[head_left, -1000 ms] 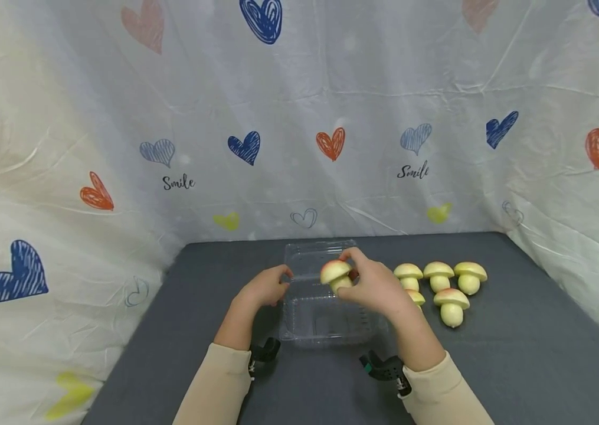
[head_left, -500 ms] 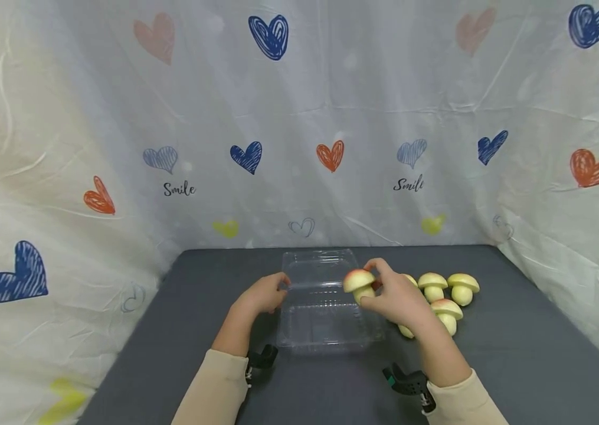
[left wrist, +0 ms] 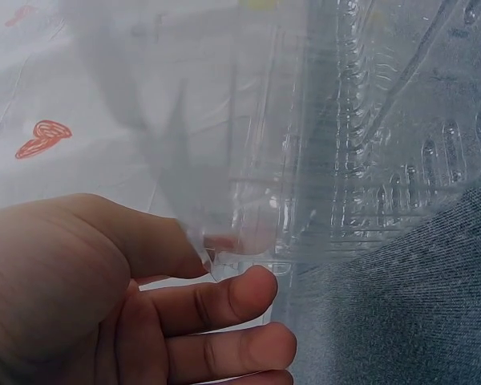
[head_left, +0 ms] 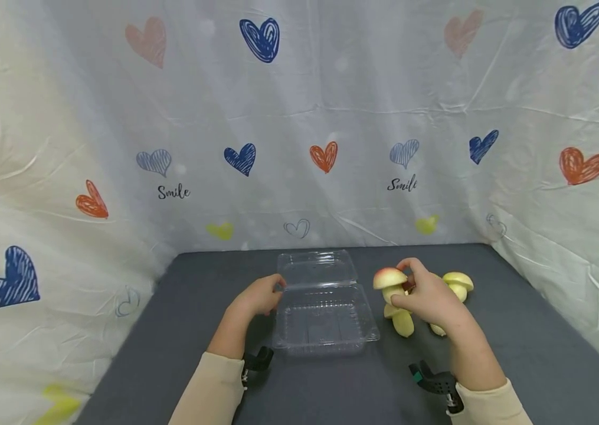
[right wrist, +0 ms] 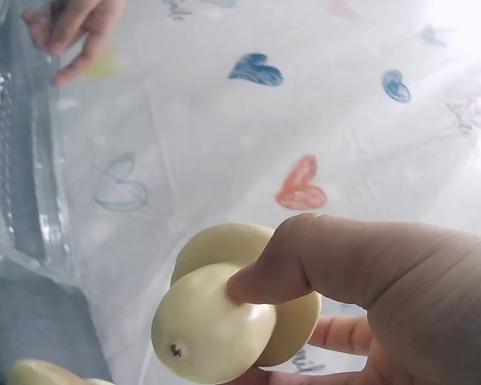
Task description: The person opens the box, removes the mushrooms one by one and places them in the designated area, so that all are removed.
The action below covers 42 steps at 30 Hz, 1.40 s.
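Observation:
A clear plastic clamshell container (head_left: 323, 316) lies with its lid folded back on the dark table. At its left side, my left hand (head_left: 260, 294) pinches the edge near the hinge; the left wrist view shows the thumb and a fingertip (left wrist: 220, 242) against the plastic, the other fingers loose. My right hand (head_left: 432, 295) grips a pale yellow mushroom (head_left: 389, 278) with a reddish cap, held to the right of the container. In the right wrist view the thumb presses the stem of this mushroom (right wrist: 208, 321). Another mushroom (head_left: 401, 321) lies just below it, partly covered.
More mushrooms lie beyond and beside the right hand, one at the far right (head_left: 458, 284) and one partly hidden under the wrist (head_left: 437, 329). A pale curtain (head_left: 278, 118) printed with hearts hangs behind the dark table (head_left: 331, 389) and along its sides.
My right hand has moved rightward with the mushroom, from above the container to over the other mushrooms. The left hand has stayed at the container's edge. The head view has shifted slightly.

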Motion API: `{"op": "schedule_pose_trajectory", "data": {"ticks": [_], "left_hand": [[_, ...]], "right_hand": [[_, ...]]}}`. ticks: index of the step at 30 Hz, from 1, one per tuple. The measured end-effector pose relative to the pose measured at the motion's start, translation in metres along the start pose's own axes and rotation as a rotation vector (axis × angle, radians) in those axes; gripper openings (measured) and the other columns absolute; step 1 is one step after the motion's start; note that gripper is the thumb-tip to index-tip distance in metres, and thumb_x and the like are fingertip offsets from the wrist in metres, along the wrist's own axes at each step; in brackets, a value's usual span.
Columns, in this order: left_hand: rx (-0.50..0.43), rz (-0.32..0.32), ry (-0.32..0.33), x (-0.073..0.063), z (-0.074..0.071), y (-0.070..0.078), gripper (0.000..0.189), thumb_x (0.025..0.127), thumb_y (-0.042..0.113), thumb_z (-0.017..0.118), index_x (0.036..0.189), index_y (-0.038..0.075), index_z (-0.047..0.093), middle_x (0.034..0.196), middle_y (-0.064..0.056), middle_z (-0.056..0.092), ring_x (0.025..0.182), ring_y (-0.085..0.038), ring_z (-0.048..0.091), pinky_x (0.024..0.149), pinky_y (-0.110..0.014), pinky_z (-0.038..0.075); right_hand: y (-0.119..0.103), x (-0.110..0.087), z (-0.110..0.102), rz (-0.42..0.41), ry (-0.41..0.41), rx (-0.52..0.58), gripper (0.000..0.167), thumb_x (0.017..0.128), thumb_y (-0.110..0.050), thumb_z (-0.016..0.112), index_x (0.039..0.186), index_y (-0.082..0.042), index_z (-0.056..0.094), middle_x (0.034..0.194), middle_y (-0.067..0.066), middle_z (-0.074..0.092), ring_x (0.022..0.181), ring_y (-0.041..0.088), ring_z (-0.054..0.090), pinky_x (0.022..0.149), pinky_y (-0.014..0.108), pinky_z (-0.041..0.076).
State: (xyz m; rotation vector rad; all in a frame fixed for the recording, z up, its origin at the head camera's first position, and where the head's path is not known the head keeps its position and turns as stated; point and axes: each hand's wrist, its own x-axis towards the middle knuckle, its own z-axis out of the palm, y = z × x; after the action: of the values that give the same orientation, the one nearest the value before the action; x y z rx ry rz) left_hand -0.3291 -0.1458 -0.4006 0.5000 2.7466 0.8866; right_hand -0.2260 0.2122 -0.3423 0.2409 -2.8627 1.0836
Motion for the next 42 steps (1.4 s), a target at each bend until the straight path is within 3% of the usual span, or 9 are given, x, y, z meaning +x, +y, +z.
{"op": "schedule_pose_trajectory", "data": {"ticks": [4,8,19,27,35,42], "left_hand": [[0.0,0.007,-0.01,0.002,0.002,-0.002,0.032,0.107,0.008,0.053,0.138,0.003,0.055,0.076,-0.006,0.062,0.058,-0.022,0.058,0.056,-0.036,0.045],[-0.002,0.007,-0.019,0.004,0.004,-0.003,0.031,0.107,0.009,0.052,0.138,0.003,0.055,0.076,-0.006,0.063,0.058,-0.022,0.058,0.055,-0.036,0.045],[0.009,-0.005,-0.019,0.005,0.002,-0.002,0.033,0.108,0.011,0.051,0.14,0.005,0.055,0.078,-0.005,0.063,0.06,-0.023,0.059,0.059,-0.037,0.046],[-0.005,-0.016,-0.015,0.003,0.001,-0.001,0.033,0.108,0.011,0.052,0.14,0.005,0.054,0.082,-0.008,0.064,0.062,-0.024,0.059,0.059,-0.038,0.047],[-0.029,-0.013,-0.008,0.001,-0.001,0.001,0.033,0.108,0.011,0.052,0.14,0.005,0.055,0.084,-0.01,0.064,0.062,-0.024,0.058,0.059,-0.038,0.046],[-0.033,-0.024,-0.016,0.001,0.001,0.002,0.033,0.108,0.011,0.052,0.141,0.005,0.054,0.08,-0.009,0.062,0.057,-0.022,0.054,0.056,-0.036,0.043]], "right_hand": [[0.009,-0.006,-0.015,0.039,-0.001,0.027,0.069,0.089,-0.019,0.074,0.143,0.0,0.035,0.113,0.022,0.063,0.078,0.024,0.059,0.065,0.039,0.047],[0.019,-0.01,-0.029,0.088,0.011,-0.013,0.07,0.09,-0.026,0.074,0.143,-0.001,0.035,0.122,0.026,0.061,0.086,0.028,0.062,0.069,0.041,0.049],[0.052,-0.021,-0.055,0.154,0.029,-0.027,0.071,0.093,-0.031,0.075,0.142,0.001,0.035,0.118,0.027,0.062,0.095,0.034,0.062,0.072,0.043,0.048],[0.082,-0.026,-0.074,0.212,0.006,-0.031,0.075,0.095,-0.031,0.072,0.142,0.009,0.03,0.112,0.029,0.061,0.093,0.034,0.06,0.071,0.043,0.046],[0.101,-0.028,-0.08,0.287,-0.037,-0.008,0.074,0.096,-0.031,0.07,0.141,0.011,0.029,0.115,0.031,0.056,0.1,0.041,0.057,0.076,0.052,0.046],[0.119,-0.032,-0.075,0.361,-0.062,-0.034,0.073,0.094,-0.029,0.069,0.137,0.013,0.028,0.126,0.042,0.043,0.108,0.054,0.049,0.081,0.061,0.045]]}}
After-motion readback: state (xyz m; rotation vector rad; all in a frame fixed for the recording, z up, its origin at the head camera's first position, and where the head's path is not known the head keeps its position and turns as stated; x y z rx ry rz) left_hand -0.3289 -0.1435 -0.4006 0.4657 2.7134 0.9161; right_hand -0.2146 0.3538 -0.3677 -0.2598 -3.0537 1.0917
